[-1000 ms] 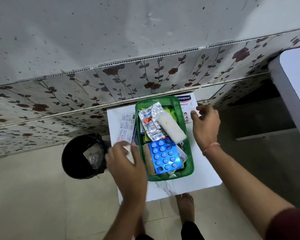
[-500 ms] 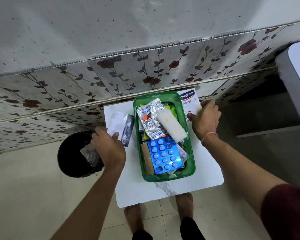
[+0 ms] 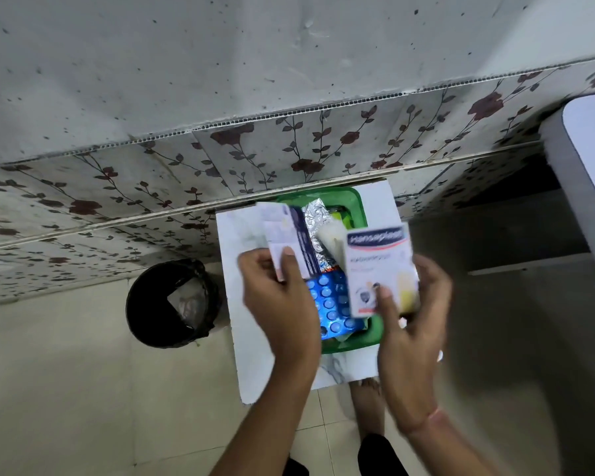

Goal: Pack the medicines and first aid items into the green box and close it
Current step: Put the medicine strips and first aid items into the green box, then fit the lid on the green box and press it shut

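The green box (image 3: 357,208) stands open on a small white table (image 3: 244,297), against the wall. Inside it lie a blue blister pack (image 3: 334,304), a silver foil strip (image 3: 315,218) and a white gauze roll (image 3: 330,237). My left hand (image 3: 279,290) holds a white and dark blue medicine carton (image 3: 291,235) lifted over the box's left side. My right hand (image 3: 416,304) holds a white Hansaplast plaster box (image 3: 375,266) lifted over the box's right side. Both cartons hide much of the box's contents. The image is motion-blurred.
A black waste bin (image 3: 172,304) stands on the floor left of the table. A floral-tiled wall (image 3: 289,149) runs behind the table. A white appliance edge (image 3: 584,187) is at the right. My bare feet (image 3: 364,393) show under the table's near edge.
Both hands have picked up their cartons from the table beside the box and brought them together above the box. The table spots left and right of the box are now bare.
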